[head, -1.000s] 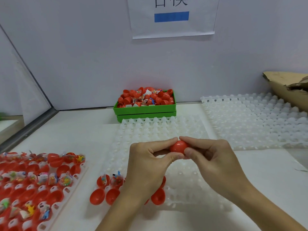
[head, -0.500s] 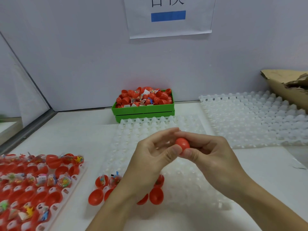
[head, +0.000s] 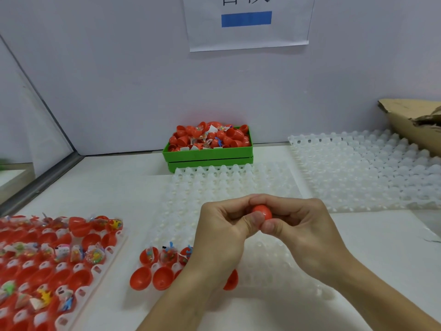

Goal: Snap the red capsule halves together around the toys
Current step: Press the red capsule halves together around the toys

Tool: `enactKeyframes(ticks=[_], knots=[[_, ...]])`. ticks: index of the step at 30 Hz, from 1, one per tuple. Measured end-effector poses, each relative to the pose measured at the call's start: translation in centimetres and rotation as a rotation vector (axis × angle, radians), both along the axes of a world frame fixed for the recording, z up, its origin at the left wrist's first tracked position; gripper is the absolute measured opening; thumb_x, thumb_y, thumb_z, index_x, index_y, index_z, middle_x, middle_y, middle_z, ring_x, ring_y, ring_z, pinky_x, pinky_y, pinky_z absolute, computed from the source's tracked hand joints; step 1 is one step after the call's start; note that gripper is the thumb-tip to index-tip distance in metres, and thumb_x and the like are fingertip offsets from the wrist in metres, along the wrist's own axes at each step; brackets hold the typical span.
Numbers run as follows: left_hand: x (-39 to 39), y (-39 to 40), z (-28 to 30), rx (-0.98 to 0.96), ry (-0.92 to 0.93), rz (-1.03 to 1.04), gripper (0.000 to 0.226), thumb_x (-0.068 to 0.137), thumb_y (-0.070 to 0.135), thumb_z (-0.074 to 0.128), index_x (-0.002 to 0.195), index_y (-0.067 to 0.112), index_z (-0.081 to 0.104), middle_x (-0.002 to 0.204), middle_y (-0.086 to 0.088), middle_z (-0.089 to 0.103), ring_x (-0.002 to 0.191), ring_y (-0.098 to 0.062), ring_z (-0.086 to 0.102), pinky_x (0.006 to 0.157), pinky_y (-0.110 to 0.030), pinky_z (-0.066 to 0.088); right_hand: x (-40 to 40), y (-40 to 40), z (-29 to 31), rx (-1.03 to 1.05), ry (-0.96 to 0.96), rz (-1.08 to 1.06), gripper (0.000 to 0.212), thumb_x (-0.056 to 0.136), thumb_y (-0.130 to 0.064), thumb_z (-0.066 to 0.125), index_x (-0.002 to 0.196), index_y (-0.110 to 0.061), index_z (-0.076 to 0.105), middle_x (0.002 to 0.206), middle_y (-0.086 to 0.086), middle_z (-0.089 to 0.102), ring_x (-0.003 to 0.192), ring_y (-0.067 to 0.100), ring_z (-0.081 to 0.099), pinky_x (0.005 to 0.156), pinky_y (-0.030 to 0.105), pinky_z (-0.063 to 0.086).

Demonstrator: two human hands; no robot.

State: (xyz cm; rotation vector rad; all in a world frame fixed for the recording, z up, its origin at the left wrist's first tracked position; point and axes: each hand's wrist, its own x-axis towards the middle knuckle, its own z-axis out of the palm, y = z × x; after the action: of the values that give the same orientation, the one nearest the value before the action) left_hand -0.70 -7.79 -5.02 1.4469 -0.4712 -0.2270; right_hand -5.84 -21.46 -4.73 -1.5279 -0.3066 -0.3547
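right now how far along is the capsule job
Done: no finished capsules are visible anywhere. In hand: both hands, left hand and right hand, pinch one red capsule above the clear tray. Left: open toy-filled halves below, a fuller left tray, and the green bin of loose halves.

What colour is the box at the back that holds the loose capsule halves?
Green. The box shows clearly in the head view, against the wall.
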Motion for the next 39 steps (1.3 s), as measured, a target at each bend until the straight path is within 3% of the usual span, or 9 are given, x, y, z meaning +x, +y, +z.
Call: enactKeyframes(ticks=[7, 12, 15, 18, 21, 27, 32, 35, 39], knots=[[0.2, -0.3, -0.1, -0.16, 0.124, -0.09, 0.029, 0.082, 0.026, 0.059, 0.101, 0.012, 0.077, 0.101, -0.011, 0.076, 0.101, -0.024, 0.072, 0.086, -0.035, 0.058, 0.0, -0.7, 0.5, 0.055, 0.08, -0.007, 0.034, 0.071, -0.012, 0.075, 0.104, -0.02, 0.078, 0.101, 0.005, 0.077, 0.098, 0.019, 0.073, 0.081, 0.019, 0.056], [0.4, -0.5, 0.0, -0.201, 0.212, -0.106, 0.035, 0.084, 0.037, 0.054, 0.099, 0.015, 0.077, 0.102, -0.011, 0.075, 0.1, -0.026, 0.072, 0.081, -0.033, 0.059, 0.0, -1.1, 0.4, -0.013, 0.103, -0.057, 0.039, 0.083, 0.01, 0.066, 0.109, -0.018, 0.073, 0.102, 0.002, 0.077, 0.098, 0.018, 0.074, 0.084, 0.021, 0.056], [0.2, -0.6, 0.1, -0.103, 0.108, -0.021, 0.037, 0.086, 0.042, 0.052, 0.099, 0.018, 0.077, 0.1, -0.004, 0.076, 0.098, -0.019, 0.072, 0.078, -0.028, 0.059, 0.2, -1.0, 0.2, -0.026, 0.107, -0.157, 0.033, 0.081, 0.004, 0.071, 0.098, -0.023, 0.076, 0.09, 0.001, 0.079, 0.081, 0.017, 0.075, 0.074, 0.019, 0.057], [0.2, -0.3, 0.0, 0.053, -0.173, 0.147, 0.027, 0.09, 0.038, 0.053, 0.1, 0.026, 0.074, 0.099, 0.01, 0.074, 0.097, -0.009, 0.07, 0.074, -0.022, 0.058, 0.3, -1.3, 0.2, -0.034, 0.129, -0.229, 0.027, 0.073, -0.019, 0.075, 0.099, -0.023, 0.073, 0.083, 0.001, 0.078, 0.073, 0.018, 0.074, 0.069, 0.02, 0.057], [0.3, 0.1, 0.1, 0.132, -0.308, 0.167, 0.017, 0.093, 0.018, 0.065, 0.101, 0.031, 0.072, 0.096, 0.013, 0.073, 0.092, -0.008, 0.069, 0.072, -0.021, 0.058, 0.4, -1.6, 0.1, -0.045, 0.134, -0.269, 0.03, 0.068, -0.022, 0.077, 0.097, -0.016, 0.072, 0.08, 0.003, 0.077, 0.071, 0.019, 0.074, 0.068, 0.02, 0.057], [0.4, 0.5, 0.3, 0.173, -0.256, 0.108, 0.015, 0.089, 0.014, 0.07, 0.099, 0.024, 0.069, 0.086, 0.007, 0.075, 0.08, -0.011, 0.073, 0.072, -0.02, 0.058, 0.4, -1.5, -0.1, -0.006, 0.062, -0.328, 0.028, 0.066, -0.022, 0.077, 0.094, -0.018, 0.072, 0.078, 0.002, 0.077, 0.065, 0.016, 0.072, 0.064, 0.016, 0.055], [0.2, 0.4, 0.1, 0.173, -0.252, 0.006, 0.04, 0.093, 0.011, 0.067, 0.122, 0.036, 0.062, 0.091, 0.003, 0.075, 0.082, -0.014, 0.074, 0.073, -0.022, 0.058, 0.6, -1.1, -0.2, 0.03, -0.003, -0.364, 0.02, 0.069, -0.021, 0.074, 0.087, -0.013, 0.074, 0.076, 0.001, 0.075, 0.065, 0.009, 0.069, 0.062, 0.015, 0.053], [0.2, 0.2, 0.1, 0.165, -0.268, -0.003, 0.038, 0.096, 0.011, 0.062, 0.127, 0.033, 0.061, 0.092, 0.003, 0.075, 0.082, -0.015, 0.074, 0.071, -0.022, 0.058, 0.5, -1.1, -0.2, -0.003, -0.002, -0.368, 0.015, 0.077, -0.021, 0.07, 0.091, -0.018, 0.076, 0.076, 0.0, 0.075, 0.067, 0.01, 0.069, 0.063, 0.016, 0.054], [0.2, 0.2, 0.6, -0.091, 0.069, -0.079, 0.027, 0.099, 0.006, 0.048, 0.116, 0.015, 0.068, 0.089, -0.016, 0.074, 0.075, -0.026, 0.072, 0.068, -0.028, 0.057, 0.3, -1.2, -0.3, -0.035, -0.01, -0.304, 0.029, 0.084, 0.003, 0.07, 0.096, -0.022, 0.077, 0.081, 0.005, 0.075, 0.07, 0.015, 0.069, 0.067, 0.021, 0.055]])
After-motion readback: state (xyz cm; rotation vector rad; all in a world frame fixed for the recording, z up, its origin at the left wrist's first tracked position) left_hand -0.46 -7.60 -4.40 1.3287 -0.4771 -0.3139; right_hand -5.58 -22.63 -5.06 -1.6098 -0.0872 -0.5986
